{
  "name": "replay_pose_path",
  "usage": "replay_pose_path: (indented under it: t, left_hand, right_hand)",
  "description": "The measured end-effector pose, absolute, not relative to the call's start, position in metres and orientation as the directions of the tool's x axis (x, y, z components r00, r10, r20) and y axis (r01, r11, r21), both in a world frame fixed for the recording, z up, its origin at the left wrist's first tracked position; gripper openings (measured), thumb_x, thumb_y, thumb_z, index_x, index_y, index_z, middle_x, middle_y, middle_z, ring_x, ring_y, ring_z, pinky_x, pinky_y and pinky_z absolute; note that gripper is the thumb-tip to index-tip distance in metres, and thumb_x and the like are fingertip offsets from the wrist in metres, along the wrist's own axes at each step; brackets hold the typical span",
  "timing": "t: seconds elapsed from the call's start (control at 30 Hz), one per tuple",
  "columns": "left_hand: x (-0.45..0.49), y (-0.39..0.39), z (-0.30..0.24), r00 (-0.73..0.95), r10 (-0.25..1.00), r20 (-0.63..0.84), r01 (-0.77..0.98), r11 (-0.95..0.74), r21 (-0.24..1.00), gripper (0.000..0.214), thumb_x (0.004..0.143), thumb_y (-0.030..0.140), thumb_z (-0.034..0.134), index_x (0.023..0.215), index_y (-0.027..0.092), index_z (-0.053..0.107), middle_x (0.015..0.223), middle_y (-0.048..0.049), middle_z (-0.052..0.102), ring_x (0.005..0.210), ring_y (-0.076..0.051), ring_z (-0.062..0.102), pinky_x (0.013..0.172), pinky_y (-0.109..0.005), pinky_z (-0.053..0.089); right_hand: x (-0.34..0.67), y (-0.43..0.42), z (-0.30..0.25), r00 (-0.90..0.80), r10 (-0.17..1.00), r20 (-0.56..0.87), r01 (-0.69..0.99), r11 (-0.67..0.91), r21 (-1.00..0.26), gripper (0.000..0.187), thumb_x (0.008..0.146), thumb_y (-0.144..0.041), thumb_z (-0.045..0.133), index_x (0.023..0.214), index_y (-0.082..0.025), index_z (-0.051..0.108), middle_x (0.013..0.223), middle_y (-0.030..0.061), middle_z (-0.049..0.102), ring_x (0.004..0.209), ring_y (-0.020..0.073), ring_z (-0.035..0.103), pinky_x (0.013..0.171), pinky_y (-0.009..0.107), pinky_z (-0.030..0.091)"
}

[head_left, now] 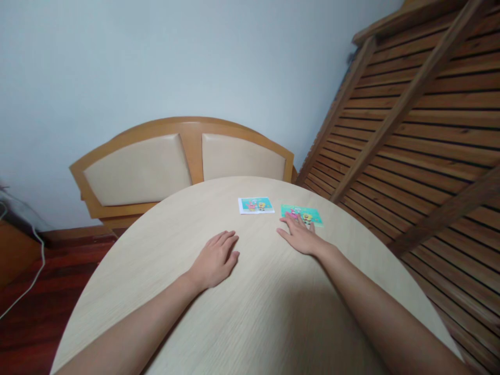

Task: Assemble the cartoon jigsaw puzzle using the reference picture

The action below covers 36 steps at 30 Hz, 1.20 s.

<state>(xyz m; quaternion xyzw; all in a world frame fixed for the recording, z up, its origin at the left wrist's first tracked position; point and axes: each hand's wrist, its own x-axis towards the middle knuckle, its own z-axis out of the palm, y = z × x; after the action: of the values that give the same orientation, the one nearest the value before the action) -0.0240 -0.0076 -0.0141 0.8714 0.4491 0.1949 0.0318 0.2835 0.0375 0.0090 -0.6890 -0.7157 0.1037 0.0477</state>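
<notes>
Two flat cartoon pictures lie on the pale round table (164, 245). The left one, a white-edged cartoon card (255, 205), shows a pink and a yellow figure on turquoise. To its right is a second turquoise cartoon card (315, 213) with similar figures. My right hand (300, 237) has its fingers spread over this card's near part, covering some of it. My left hand (216, 260) rests palm down on the tabletop, nearer to me than the left card and apart from it. Its fingers are stretched out and it holds nothing.
Behind the table stands a wooden headboard (195, 151) with cream panels against a pale wall (187, 57). A slatted wooden frame (422, 120) leans along the right side. At the left, a white cable (41, 255) hangs down over the dark red floor (66, 276).
</notes>
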Motion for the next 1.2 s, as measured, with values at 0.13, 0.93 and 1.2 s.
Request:
replay_pose_path:
  t: [0.13,0.93,1.2]
  left_hand:
    - [-0.024,-0.008,-0.012,0.518,0.799,0.305,0.766,-0.592,0.251,0.049,0.096,0.037,0.050,0.138,0.012,0.055,0.148,-0.0158,0.051,0.139,-0.030,0.045,0.119,-0.049,0.035]
    - [-0.024,-0.018,-0.008,0.573,0.805,0.153,0.777,-0.593,0.210,0.073,0.092,0.060,0.055,0.154,0.023,0.041,0.163,-0.0146,0.024,0.151,-0.039,0.020,0.119,-0.060,0.024]
    - [-0.026,-0.019,-0.007,0.573,0.808,0.139,0.787,-0.589,0.181,0.074,0.093,0.062,0.051,0.155,0.024,0.038,0.163,-0.0142,0.024,0.151,-0.038,0.018,0.120,-0.057,0.023]
  right_hand:
    - [0.289,0.072,0.006,-0.066,0.998,-0.010,0.974,0.062,-0.218,0.055,0.099,-0.058,0.036,0.143,-0.025,0.046,0.167,0.0070,0.020,0.154,0.0387,0.011,0.115,0.073,0.013]
    - [0.252,-0.040,0.002,-0.226,0.973,0.033,0.952,0.228,-0.204,0.071,0.096,-0.063,0.039,0.155,-0.022,0.039,0.166,0.0084,0.023,0.154,0.0317,0.015,0.123,0.055,0.015]
    - [0.254,-0.042,0.003,-0.229,0.973,0.036,0.953,0.231,-0.196,0.071,0.096,-0.063,0.038,0.155,-0.022,0.039,0.165,0.0074,0.024,0.154,0.0312,0.017,0.124,0.054,0.015]
